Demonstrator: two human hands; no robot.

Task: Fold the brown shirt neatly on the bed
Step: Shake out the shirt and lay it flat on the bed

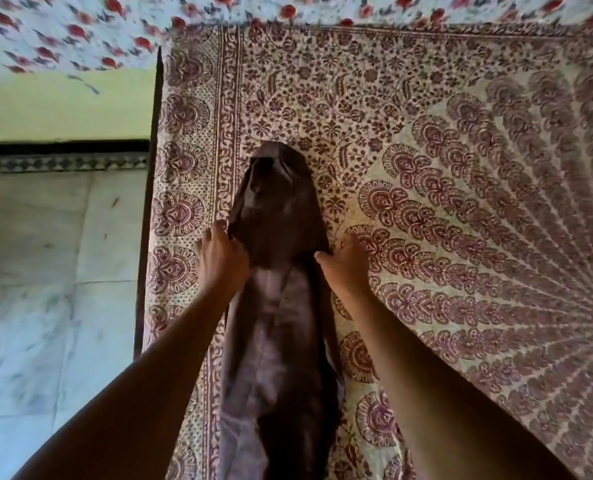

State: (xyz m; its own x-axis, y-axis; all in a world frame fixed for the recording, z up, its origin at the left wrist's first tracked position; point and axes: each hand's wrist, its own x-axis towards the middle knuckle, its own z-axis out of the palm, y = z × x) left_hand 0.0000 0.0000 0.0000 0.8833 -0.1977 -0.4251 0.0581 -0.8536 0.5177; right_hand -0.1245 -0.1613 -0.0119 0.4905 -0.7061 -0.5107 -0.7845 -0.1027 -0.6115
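- A brown shirt point(277, 306) lies in a long, narrow strip on a bed point(461, 168), running lengthwise away from the camera, close to the bed's left edge.
- The left hand point(222, 258) grips the strip's left edge about midway along, fingers curled into the cloth.
- The right hand point(343, 265) pinches the opposite edge at the same level, thumb pointing inward across the fabric.
- The shirt's far end point(274, 161) tapers to a rounded tip just inside the patterned border of the maroon-printed bedspread point(495, 237).
- Wide open bedspread stretches to the right of the shirt; to the left only a narrow band of border remains before the dark bed frame point(147, 216).
- Beyond the frame lies pale marble floor point(45, 271).
- A red-flowered cloth point(80, 32) crosses the far end.
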